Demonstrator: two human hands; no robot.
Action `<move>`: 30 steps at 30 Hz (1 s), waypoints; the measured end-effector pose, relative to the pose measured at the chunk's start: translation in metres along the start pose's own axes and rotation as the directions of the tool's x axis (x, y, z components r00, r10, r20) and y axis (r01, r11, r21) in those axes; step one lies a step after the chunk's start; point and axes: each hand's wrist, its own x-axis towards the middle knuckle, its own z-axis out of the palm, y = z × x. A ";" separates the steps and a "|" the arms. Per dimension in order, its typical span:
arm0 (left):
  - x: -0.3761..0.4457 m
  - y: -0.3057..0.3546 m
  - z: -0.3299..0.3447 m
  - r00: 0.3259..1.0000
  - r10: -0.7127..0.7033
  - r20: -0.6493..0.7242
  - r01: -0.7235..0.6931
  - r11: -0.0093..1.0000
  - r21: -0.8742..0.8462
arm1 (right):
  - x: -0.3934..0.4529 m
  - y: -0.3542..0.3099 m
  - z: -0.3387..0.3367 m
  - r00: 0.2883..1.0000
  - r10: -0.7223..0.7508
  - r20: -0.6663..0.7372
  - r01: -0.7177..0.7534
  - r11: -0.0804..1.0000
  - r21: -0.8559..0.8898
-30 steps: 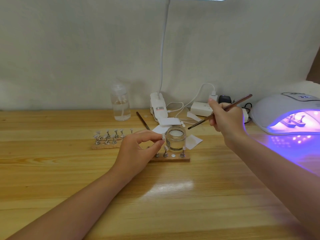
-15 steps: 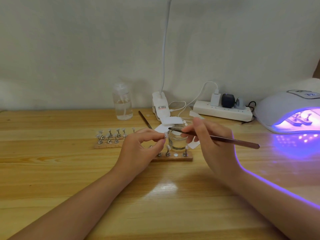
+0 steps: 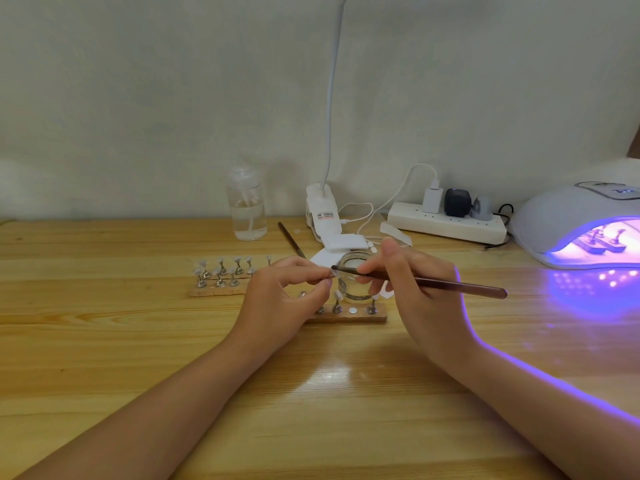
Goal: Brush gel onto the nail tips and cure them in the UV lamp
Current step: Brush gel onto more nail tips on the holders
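Some tips sit under the lit lamp (image 3: 568, 220) — left hand (image 3: 280, 299) pinches a tip, right hand (image 3: 415, 289) holds the brush (image 3: 433, 283) to it; two racks (image 3: 346, 318) wait.

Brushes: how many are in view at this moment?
2. One brush is gripped in the right hand, its tip meeting the left hand's fingertips. A second brush lies on the table behind the left hand, its near end hidden.

Bare table (image 3: 104, 341) lies open at left; jar (image 3: 353, 282) and holder strips (image 3: 346, 318) crowd the centre.
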 end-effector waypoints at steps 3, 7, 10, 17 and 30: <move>0.000 0.000 0.000 1.000 -0.001 0.002 0.001 1.000 0.001 | -0.001 -0.001 0.000 0.999 0.038 -0.033 -0.036 0.998 0.057; -0.001 0.000 -0.001 1.000 0.009 0.005 -0.009 1.000 0.000 | 0.000 -0.002 0.000 0.996 0.053 -0.076 -0.047 0.996 0.077; -0.001 0.001 0.000 1.000 0.009 0.008 -0.009 1.000 -0.002 | 0.001 -0.002 0.001 0.998 0.024 -0.054 -0.023 1.000 0.019; -0.001 0.001 0.000 1.000 0.001 0.010 -0.001 1.000 -0.004 | 0.000 -0.001 0.001 0.997 0.062 -0.037 -0.060 0.997 0.047; -0.001 0.002 0.000 1.000 -0.005 0.014 0.005 1.000 -0.012 | -0.001 0.000 0.002 0.999 0.048 -0.013 -0.048 0.999 0.009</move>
